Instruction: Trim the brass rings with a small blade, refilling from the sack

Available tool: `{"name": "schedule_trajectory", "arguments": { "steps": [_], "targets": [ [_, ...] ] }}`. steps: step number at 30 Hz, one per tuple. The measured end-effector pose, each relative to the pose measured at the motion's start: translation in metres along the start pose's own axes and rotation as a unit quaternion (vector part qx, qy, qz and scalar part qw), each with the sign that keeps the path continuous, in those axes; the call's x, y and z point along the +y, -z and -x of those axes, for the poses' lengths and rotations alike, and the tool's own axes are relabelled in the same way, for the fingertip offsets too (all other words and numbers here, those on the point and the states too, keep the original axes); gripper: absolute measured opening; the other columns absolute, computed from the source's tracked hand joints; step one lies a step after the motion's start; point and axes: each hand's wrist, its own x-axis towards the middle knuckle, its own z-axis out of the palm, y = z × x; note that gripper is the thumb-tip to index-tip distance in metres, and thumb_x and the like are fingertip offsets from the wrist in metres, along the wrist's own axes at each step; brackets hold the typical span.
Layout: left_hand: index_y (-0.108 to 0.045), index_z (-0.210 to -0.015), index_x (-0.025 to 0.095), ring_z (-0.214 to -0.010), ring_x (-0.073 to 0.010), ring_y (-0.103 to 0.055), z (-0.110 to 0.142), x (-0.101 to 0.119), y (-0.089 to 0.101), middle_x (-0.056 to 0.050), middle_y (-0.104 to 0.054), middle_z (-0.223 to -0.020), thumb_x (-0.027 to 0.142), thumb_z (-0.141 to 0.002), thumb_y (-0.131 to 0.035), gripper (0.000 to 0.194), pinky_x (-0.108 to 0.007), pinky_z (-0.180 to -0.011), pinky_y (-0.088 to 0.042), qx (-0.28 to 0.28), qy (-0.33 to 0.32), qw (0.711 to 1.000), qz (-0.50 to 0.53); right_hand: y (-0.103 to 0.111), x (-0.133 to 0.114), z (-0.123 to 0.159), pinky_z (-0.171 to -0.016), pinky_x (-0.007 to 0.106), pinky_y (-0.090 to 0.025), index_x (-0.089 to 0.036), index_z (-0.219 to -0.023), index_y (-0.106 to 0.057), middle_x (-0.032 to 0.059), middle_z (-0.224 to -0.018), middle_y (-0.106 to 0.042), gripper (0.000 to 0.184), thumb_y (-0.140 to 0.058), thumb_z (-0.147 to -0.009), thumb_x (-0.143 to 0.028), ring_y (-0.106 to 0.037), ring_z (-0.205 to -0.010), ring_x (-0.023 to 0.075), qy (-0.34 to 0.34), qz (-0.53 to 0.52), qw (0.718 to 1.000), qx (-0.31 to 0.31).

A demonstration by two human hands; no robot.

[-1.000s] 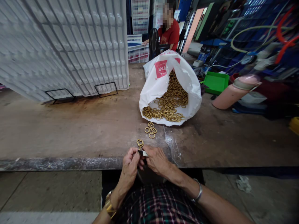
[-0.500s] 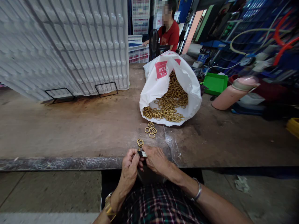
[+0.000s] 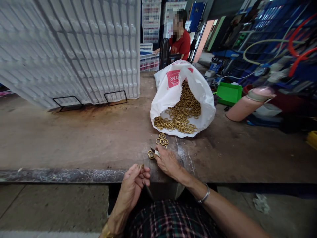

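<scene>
My right hand [image 3: 167, 162] reaches forward over the worn table [image 3: 74, 138], fingers closed on a small knife [image 3: 155, 152] whose blade pokes out toward a pair of brass rings [image 3: 150, 154]. My left hand [image 3: 133, 183] stays at the table's near edge, fingers curled, pinching what looks like a brass ring at the fingertips. A few loose rings [image 3: 161, 140] lie just beyond. Behind them a white plastic bag [image 3: 170, 89] lies open, spilling several brass rings [image 3: 180, 115].
A stack of white ribbed trays [image 3: 74, 49] leans on wire stands at the back left. A person in a red shirt [image 3: 180, 38] works by white crates beyond the table. A green bin [image 3: 229, 93] and a pink cylinder [image 3: 247, 100] lie to the right.
My hands have parted. The right hand moved forward with the knife to the rings on the table; the left hand dropped back slightly toward the table edge.
</scene>
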Motion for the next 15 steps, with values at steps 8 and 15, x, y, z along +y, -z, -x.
{"name": "schedule_trajectory", "arguments": {
  "steps": [8,15],
  "targets": [
    [-0.053,-0.084,0.017,-0.059,-0.0089,-0.055,-0.0073,0.0054,0.0064,-0.001,-0.06,-0.072,0.019,-0.065,-0.069,0.025,-0.018,-0.049,-0.041,-0.023,0.053,0.994,0.097,-0.0031,-0.0058,-0.004,-0.068,0.026,-0.034,-0.019,-0.097,-0.051,0.0066,-0.1,-0.06,0.017,-0.044,-0.083,-0.02,-0.056,-0.087,0.0178,0.012,0.016,1.0,-0.018],
    [-0.051,-0.068,0.014,-0.056,-0.0072,-0.052,-0.0109,0.004,0.0071,-0.001,-0.058,-0.069,0.021,-0.061,-0.071,0.022,-0.017,-0.046,-0.038,0.011,0.099,0.985,0.138,-0.0018,0.0026,-0.0038,-0.065,0.024,-0.032,-0.017,-0.091,-0.053,0.0051,-0.086,-0.059,0.016,-0.045,-0.077,-0.014,-0.052,-0.076,0.0152,0.03,-0.047,0.998,0.008]
  ]
}}
